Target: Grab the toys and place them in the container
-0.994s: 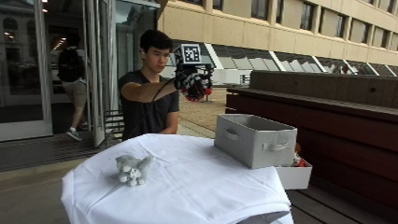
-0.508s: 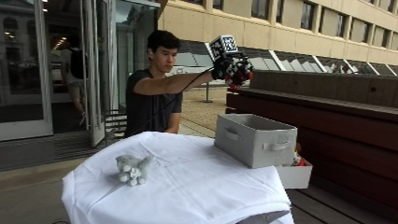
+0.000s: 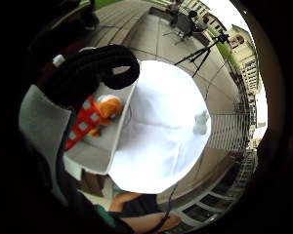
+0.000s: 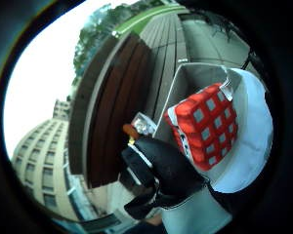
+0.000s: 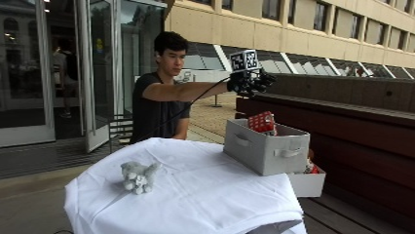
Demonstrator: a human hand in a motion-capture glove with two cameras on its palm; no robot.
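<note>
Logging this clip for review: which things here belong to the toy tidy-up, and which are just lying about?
Job: red checked plush toy dropping into grey fabric bin; small grey plush animal on the white tablecloth; black-gloved right hand, raised.
Lying about: white box beside the table.

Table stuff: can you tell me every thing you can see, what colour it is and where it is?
Red checked plush toy: one, red with pale squares, dropping into the grey fabric bin, just below the hand.
Grey plush animal: one, grey, on the white tablecloth, apart from the bin.
Grey fabric bin: one, grey, at the table's edge.
White tablecloth: one, white, covering the table.
White box: one, white, low beside the table.
Gloved right hand: one, black, raised above the bin, holding nothing.
</note>
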